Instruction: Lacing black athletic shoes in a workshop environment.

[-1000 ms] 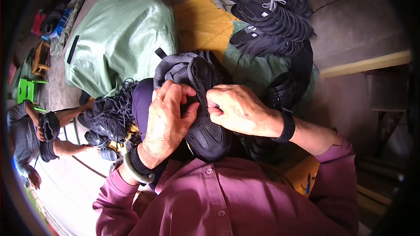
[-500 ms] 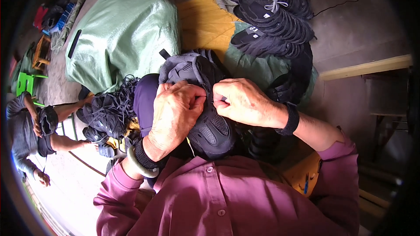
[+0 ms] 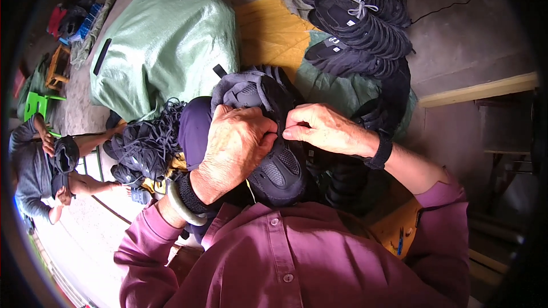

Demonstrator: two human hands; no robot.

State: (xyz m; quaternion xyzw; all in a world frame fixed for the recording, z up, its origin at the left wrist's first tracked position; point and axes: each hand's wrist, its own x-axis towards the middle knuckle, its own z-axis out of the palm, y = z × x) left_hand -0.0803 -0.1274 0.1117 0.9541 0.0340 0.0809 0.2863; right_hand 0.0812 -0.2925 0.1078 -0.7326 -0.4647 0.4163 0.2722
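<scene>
A black shoe [image 3: 278, 172] with mesh panels lies in front of my chest, toe toward me, its padded collar pointing away. My left hand [image 3: 237, 145] is closed over the shoe's upper, thumb and forefinger pressed together near its middle. Beside it, at the shoe's right edge, my right hand [image 3: 328, 130] has its thumb and forefinger pinched together, the other fingers curled in. Whatever lies between those right fingertips is too small to make out. The inner side of the shoe's middle is partly hidden by my left hand.
Stacked black shoes [image 3: 357, 20] stand at the far right. A pale green sack [image 3: 165, 45] bulges at the far left, beside a yellow sheet [image 3: 268, 28]. Black shoes with loose laces [image 3: 145, 145] are heaped at left. Another person [image 3: 40, 165] sits farther left, holding a dark shoe.
My right hand has turned slightly, its pinched fingertips now nearer my left hand. The view has shifted a little. At left, the other person's lower hand has risen toward their shoe.
</scene>
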